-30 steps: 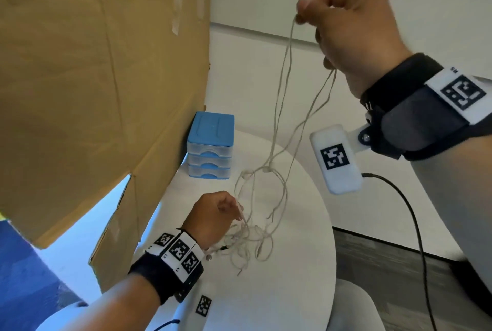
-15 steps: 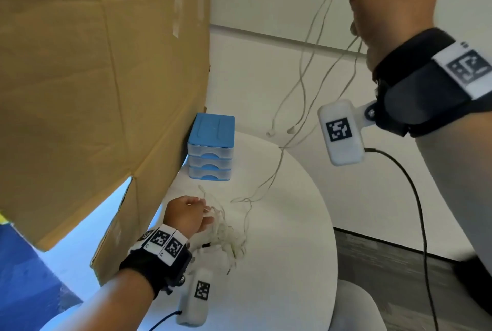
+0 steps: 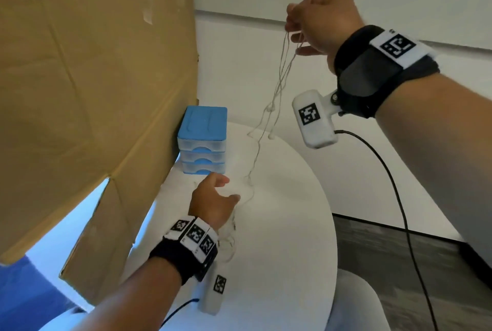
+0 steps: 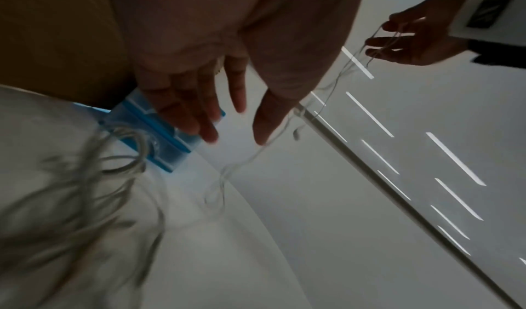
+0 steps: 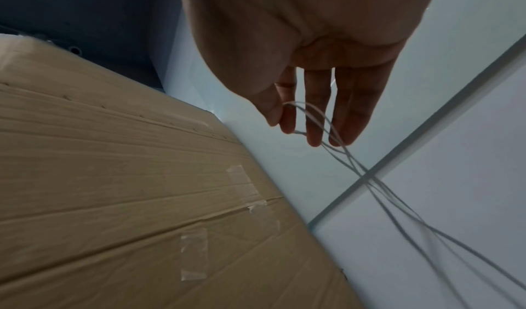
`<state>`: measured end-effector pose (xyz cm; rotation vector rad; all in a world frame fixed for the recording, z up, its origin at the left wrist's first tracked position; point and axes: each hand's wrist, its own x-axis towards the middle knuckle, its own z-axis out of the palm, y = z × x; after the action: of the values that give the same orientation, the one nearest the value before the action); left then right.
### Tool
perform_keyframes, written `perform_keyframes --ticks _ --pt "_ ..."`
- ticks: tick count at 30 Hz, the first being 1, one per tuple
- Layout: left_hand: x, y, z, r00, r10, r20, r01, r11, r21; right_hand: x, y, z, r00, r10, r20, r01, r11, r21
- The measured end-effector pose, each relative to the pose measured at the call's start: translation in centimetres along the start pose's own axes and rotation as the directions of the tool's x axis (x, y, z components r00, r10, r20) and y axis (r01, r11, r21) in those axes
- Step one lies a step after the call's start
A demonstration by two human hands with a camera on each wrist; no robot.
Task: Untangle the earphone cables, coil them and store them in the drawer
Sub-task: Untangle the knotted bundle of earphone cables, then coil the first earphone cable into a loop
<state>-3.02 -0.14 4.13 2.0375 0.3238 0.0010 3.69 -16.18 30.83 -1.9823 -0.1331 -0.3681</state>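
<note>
The right hand [image 3: 323, 20] is raised high above the round white worktop [image 3: 279, 237], thumb and forefinger pinching the thin white earphone cables [image 3: 277, 96] while the other fingers [image 5: 314, 111] hang almost straight with strands looped over them. From that pinch several strands fall in a loose bundle, two small earbuds dangling partway down, to a limp tangle lying on the worktop.

The left hand [image 3: 211, 201] hovers low over the worktop with fingers spread and nearly straight; in the left wrist view a strand runs past the thumb tip [image 4: 263, 131], and I cannot tell whether it touches. More of the tangle lies beside and under that wrist, blurred.

Just beyond the left fingertips stands the small blue-topped plastic drawer unit [image 3: 203, 141], three clear drawers all closed, its side close against a large brown cardboard panel [image 3: 93, 78] that walls off the whole left side. The worktop's curved edge sweeps round on the right, with open surface between the tangle and that edge. Past it lie dark grey flooring [image 3: 399, 264] and a white rounded seat [image 3: 356, 304]. A black cord [image 3: 394, 189] from the right wrist unit hangs off to the right.
</note>
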Motion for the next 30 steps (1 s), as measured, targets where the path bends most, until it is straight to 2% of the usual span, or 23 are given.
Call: perform_keyframes --ticks 2,4,6,8,11,14,16,18,19,21,22,23,24,26,28,30 --pt "2.0 1.2 1.2 0.997 -0.077 0.020 0.075 0.995 0.059 1.0 0.4 0.1 0.999 -0.020 -0.037 0.018 0.998 -0.055" --pt "3.6 1.4 3.0 0.986 -0.151 0.076 0.125 0.955 0.267 2.0 1.0 -0.2 0.997 -0.020 -0.074 0.015 0.998 -0.063" --pt "4.5 0.7 5.1 0.978 -0.168 0.121 0.088 0.865 0.494 2.9 2.0 -0.2 0.998 -0.005 -0.065 0.001 0.998 -0.063" --pt "4.9 -0.5 6.9 0.979 -0.157 0.127 0.043 0.778 0.627 3.9 3.8 -0.2 0.999 0.025 -0.047 -0.028 0.997 -0.072" --pt "5.3 -1.7 8.7 0.985 -0.127 0.116 0.005 0.694 0.720 5.2 7.0 0.5 0.997 0.076 -0.018 -0.078 0.990 -0.114" --pt "5.7 -1.6 9.5 0.987 -0.114 0.115 -0.029 0.578 0.816 6.0 10.5 1.8 0.979 0.192 0.061 -0.183 0.974 -0.130" --pt "6.2 -0.9 9.5 0.981 -0.126 0.151 -0.064 0.519 0.852 6.3 13.2 2.9 0.954 0.267 0.134 -0.223 0.934 -0.279" --pt "6.8 -0.3 9.0 0.971 -0.129 0.201 -0.091 0.577 0.811 5.8 15.9 4.1 0.953 0.260 0.157 -0.162 0.872 -0.462" --pt "7.0 0.1 8.5 0.967 -0.123 0.225 -0.090 0.660 0.746 4.9 16.9 4.8 0.959 0.226 0.173 -0.119 0.871 -0.477" --pt "7.1 0.8 7.2 0.968 -0.055 0.246 -0.072 0.874 0.481 2.7 18.8 6.3 0.939 0.158 0.307 -0.034 0.927 -0.373" --pt "6.9 1.1 6.5 0.968 -0.017 0.250 -0.059 0.954 0.294 1.2 19.6 7.2 0.899 0.153 0.409 -0.028 0.955 -0.296" --pt "6.5 1.6 5.6 0.970 0.020 0.241 -0.044 0.995 0.094 -0.2 20.4 8.0 0.846 0.157 0.509 -0.040 0.972 -0.233" --pt "6.4 2.1 4.7 0.975 0.046 0.219 -0.031 0.997 -0.072 -1.6 21.1 8.6 0.795 0.161 0.585 -0.065 0.981 -0.182" --pt "6.0 2.8 2.8 0.988 0.048 0.150 -0.013 0.974 -0.228 -4.3 22.6 9.2 0.736 0.174 0.654 -0.146 0.984 -0.099" --pt "5.6 2.8 1.2 0.994 0.035 0.099 -0.011 0.972 -0.236 -6.3 23.2 9.3 0.722 0.177 0.669 -0.213 0.977 -0.028" --pt "4.9 1.9 0.5 0.991 -0.001 0.135 0.026 0.982 -0.187 -7.9 23.4 9.2 0.750 0.181 0.637 -0.239 0.971 0.006"
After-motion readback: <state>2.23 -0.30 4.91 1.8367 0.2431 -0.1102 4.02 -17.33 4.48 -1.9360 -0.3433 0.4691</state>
